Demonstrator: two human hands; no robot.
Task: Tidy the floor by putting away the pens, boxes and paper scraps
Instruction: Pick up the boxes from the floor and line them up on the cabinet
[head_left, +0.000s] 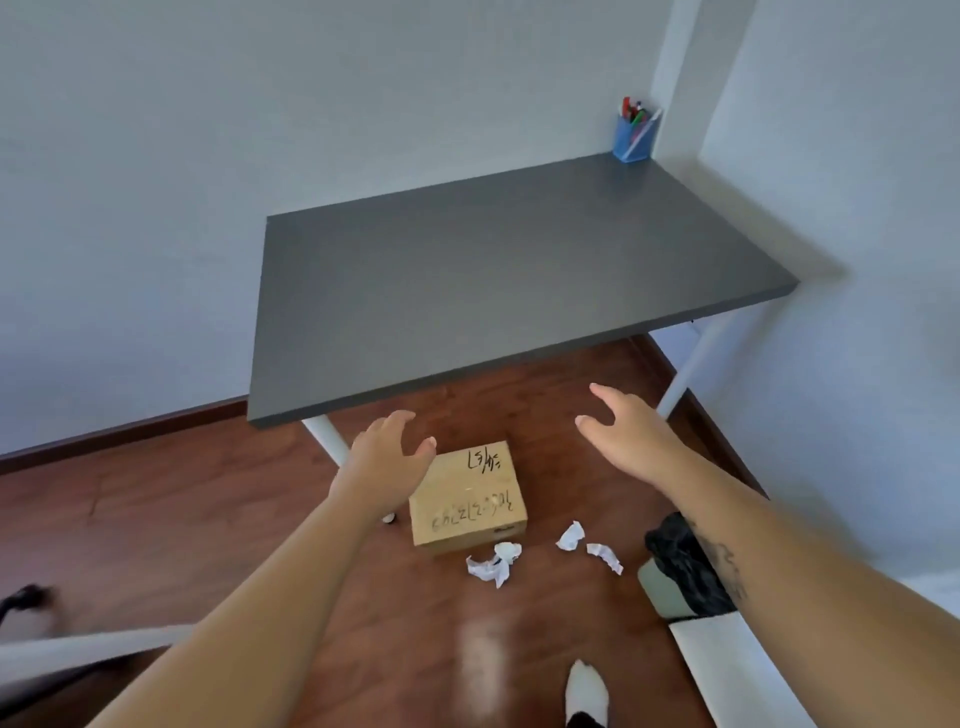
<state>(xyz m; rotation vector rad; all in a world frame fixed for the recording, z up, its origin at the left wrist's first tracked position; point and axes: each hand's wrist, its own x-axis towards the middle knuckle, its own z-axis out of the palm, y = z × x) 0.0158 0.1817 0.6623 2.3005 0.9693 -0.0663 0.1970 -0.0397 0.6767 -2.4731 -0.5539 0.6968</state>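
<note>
A brown cardboard box (470, 499) with black writing lies on the wooden floor in front of the desk. My left hand (387, 457) hovers above its left side, fingers loosely spread and holding nothing. My right hand (626, 436) is stretched out to the right of the box, also open and empty. Crumpled white paper scraps lie just below the box: one (493, 564) near its front edge, two more (571, 536) (605, 557) to the right. A small dark object (388, 517), partly hidden by my left forearm, lies at the box's left.
A grey desk (498, 270) on white legs stands against the wall, with a blue pen holder (632, 136) full of pens at its back right corner. A bin with a black bag (680, 569) sits at the right. My socked foot (587, 693) is at the bottom.
</note>
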